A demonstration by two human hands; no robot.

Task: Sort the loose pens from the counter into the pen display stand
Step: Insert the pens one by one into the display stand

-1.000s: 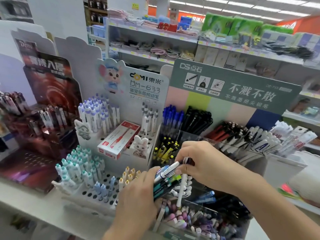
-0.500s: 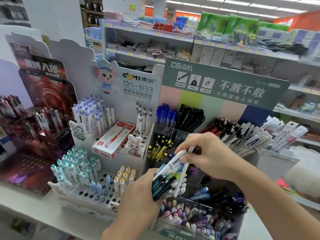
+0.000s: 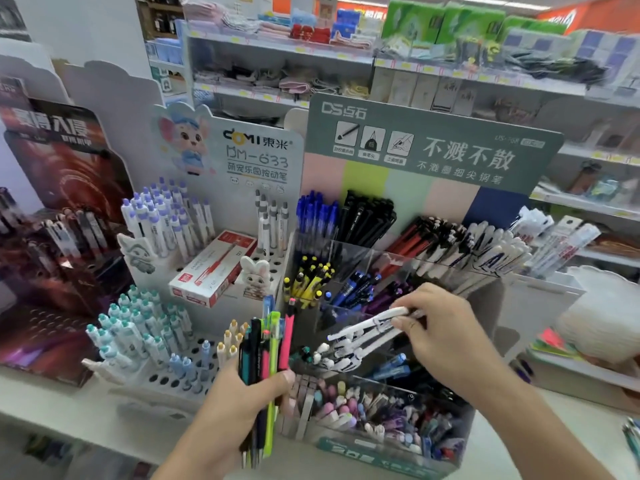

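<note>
White pens [image 3: 363, 329], a small cluster, are pinched at their upper ends by the right hand [image 3: 446, 336] and angle down over a middle compartment of the clear pen display stand [image 3: 391, 441]. Upright at the stand's front left corner, a mixed-colour pen bundle [image 3: 265, 368] is gripped by the left hand [image 3: 239, 414].

Red pen box [image 3: 213, 270], green packs [image 3: 460, 24] (perhaps tissues)
</note>
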